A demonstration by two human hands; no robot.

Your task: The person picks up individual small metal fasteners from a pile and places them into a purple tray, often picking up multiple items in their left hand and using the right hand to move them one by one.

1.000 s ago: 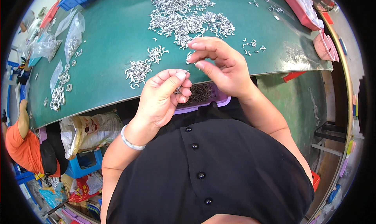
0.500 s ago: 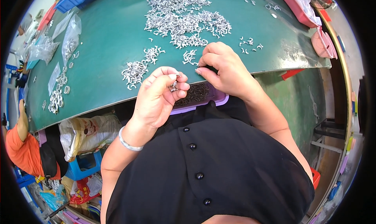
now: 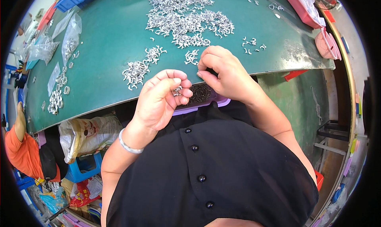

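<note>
My left hand [image 3: 160, 94] is curled around a few small curved silvery metal pieces [image 3: 177, 91] that show between its fingers. Close by on the right, my right hand [image 3: 223, 72] hangs over the table's near edge with thumb and forefinger drawn together; anything in that pinch is too small or hidden to make out. Just left of its fingertips lies a little cluster of the same curved pieces [image 3: 191, 57]. Another small pile [image 3: 136, 73] sits beyond my left hand, and a large heap [image 3: 180, 16] spreads farther back on the green table [image 3: 103, 48].
Below the table edge sits a purple basket [image 3: 202, 104] of dark small parts. Metal rings [image 3: 57, 102] and clear plastic bags [image 3: 71, 38] lie at the left. A pink basket [image 3: 326, 44] stands at the right edge. A person in an orange top [image 3: 22, 151] is at far left.
My left thumb and forefinger no longer show the piece that stood at their tips. My right hand has shifted slightly left and down.
</note>
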